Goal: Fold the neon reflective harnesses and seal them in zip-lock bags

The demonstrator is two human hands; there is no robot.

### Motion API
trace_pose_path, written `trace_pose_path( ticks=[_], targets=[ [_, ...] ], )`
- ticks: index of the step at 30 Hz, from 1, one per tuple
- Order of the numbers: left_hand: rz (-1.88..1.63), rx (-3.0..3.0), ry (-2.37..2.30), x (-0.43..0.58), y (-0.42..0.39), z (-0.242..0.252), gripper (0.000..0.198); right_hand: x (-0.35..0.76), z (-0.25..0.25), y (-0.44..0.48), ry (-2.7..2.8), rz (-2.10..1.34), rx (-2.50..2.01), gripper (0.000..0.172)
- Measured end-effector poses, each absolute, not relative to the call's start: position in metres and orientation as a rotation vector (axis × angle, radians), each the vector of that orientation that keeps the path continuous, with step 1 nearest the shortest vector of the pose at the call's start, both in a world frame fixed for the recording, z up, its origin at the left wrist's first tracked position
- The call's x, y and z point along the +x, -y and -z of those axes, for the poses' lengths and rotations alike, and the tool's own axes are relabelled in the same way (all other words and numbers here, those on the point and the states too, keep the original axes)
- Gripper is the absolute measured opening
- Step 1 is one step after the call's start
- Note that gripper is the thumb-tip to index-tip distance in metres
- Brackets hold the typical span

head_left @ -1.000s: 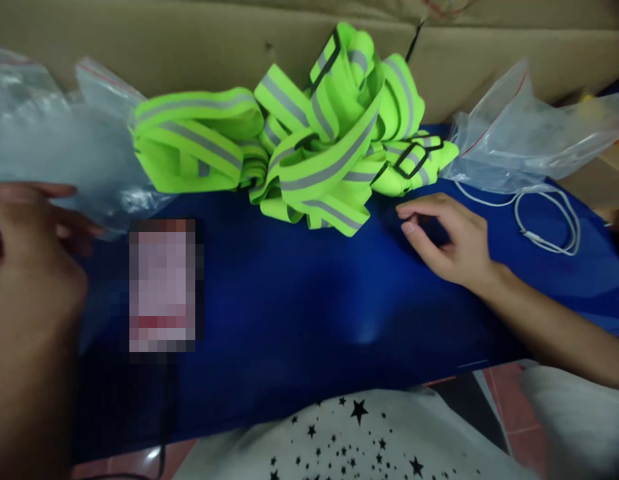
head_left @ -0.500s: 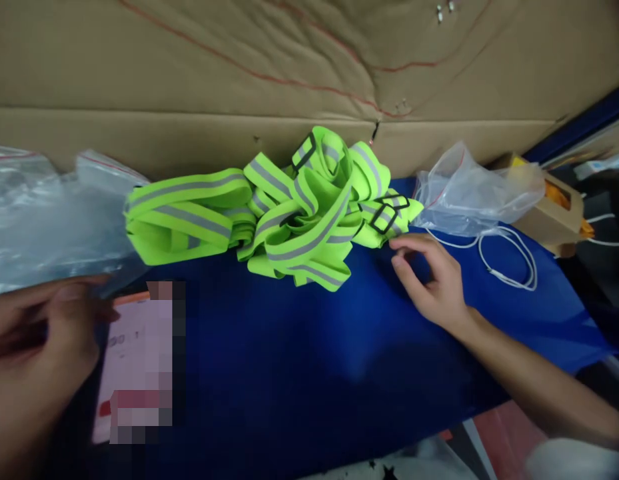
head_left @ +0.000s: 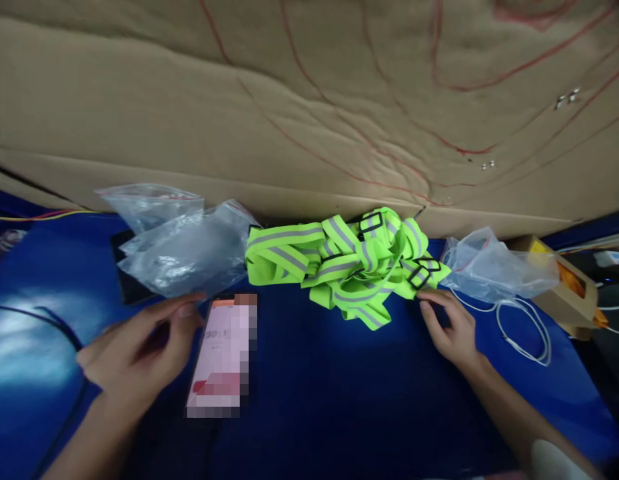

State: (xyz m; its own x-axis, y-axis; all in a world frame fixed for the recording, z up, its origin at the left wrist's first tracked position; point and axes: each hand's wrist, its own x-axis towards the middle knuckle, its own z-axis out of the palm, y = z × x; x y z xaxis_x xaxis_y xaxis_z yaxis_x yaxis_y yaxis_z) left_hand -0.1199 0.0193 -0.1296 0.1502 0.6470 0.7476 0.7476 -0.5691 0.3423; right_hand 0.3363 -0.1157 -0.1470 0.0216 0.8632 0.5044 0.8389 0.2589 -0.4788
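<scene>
1. from where i stand, the straps [head_left: 359,263], bright green with grey bands, lie in a tangled heap at the back of the blue table [head_left: 339,400], between the two hands and in front of the cardboard [head_left: 164,113].
2. the right hand [head_left: 449,327] is loosely curled, grasping nothing i can see; its fingertips are right by the heap's right end, near the black buckles [head_left: 425,273]. i can't tell whether they touch.
3. the left hand [head_left: 146,340] is half bent too, with a gap below its thumb and nothing seen in its grip. its fingertips are at the top left of the phone [head_left: 222,353]; contact is unclear.
4. clear bags [head_left: 189,250] lie just left of the straps, partly over a dark flat thing [head_left: 126,283].
5. another bag [head_left: 494,267] is on the right, beside a box [head_left: 574,287], with a coiled white cable [head_left: 544,333] in front.
6. red lines [head_left: 299,57] run across the cardboard.
</scene>
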Motion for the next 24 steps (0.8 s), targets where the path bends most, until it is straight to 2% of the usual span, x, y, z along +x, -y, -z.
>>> trace_pose_path(
  ticks=[7,11,14,18,21,24],
  targets=[
    [1.354,-2.400,1.346,-0.116,-0.008,0.119,0.010,0.345,0.160,0.113,1.888,0.033,-1.530,0.031],
    [1.364,-2.582,1.298,-0.114,-0.018,0.119,0.017,0.348,0.161,0.111,1.861,0.049,-1.557,0.026],
    [1.310,-2.657,1.338,-0.109,-0.021,0.119,0.039,0.347,0.159,0.109,1.850,0.037,-1.570,0.021],
    [1.247,-2.905,1.311,-0.098,-0.025,0.120,0.080,0.346,0.160,0.109,1.824,-0.025,-1.587,0.019],
    [0.908,-3.043,1.180,-0.081,-0.042,0.116,0.104,0.346,0.161,0.110,1.801,-0.108,-1.589,0.018],
    [0.574,-3.097,1.310,-0.057,-0.070,0.104,0.111,0.346,0.163,0.112,1.784,-0.213,-1.573,0.016]
  ],
)
